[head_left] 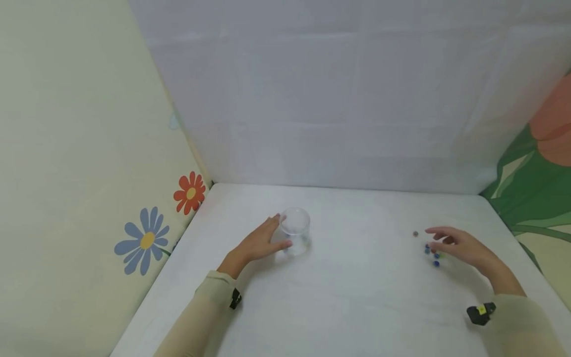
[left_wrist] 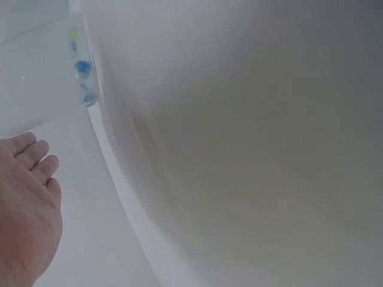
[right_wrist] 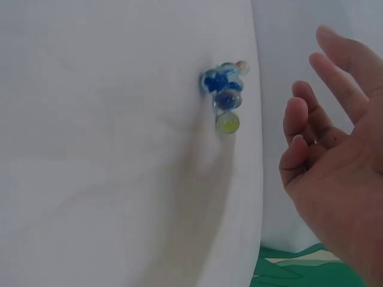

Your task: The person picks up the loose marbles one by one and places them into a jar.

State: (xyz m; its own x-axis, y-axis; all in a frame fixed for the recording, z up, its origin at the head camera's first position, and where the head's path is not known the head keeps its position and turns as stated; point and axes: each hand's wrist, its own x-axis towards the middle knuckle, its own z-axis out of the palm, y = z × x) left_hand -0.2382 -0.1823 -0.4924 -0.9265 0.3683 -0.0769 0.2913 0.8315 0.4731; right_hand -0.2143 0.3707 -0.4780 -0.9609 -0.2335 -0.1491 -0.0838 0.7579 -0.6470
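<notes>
A clear plastic cup [head_left: 295,229] stands on the white table, with several blue and yellowish marbles [left_wrist: 83,68] at its bottom. Beside the cup's left side is my left hand [head_left: 258,242], thumb in front and fingers reaching towards the rim; whether it touches the wall is hard to tell. My right hand [head_left: 464,248] hovers over a small cluster of glass marbles [right_wrist: 221,86], mostly blue with a yellow-green one. Its index finger and thumb are apart, the other fingers loosely bent, and nothing shows between them. In the head view, this hand partly hides the cluster.
One brownish marble [head_left: 415,233] lies apart, left of the right hand. White cloth covers the table [head_left: 348,297] and hangs behind it as a backdrop [head_left: 330,99]. Flower-printed walls [head_left: 89,124] stand at both sides.
</notes>
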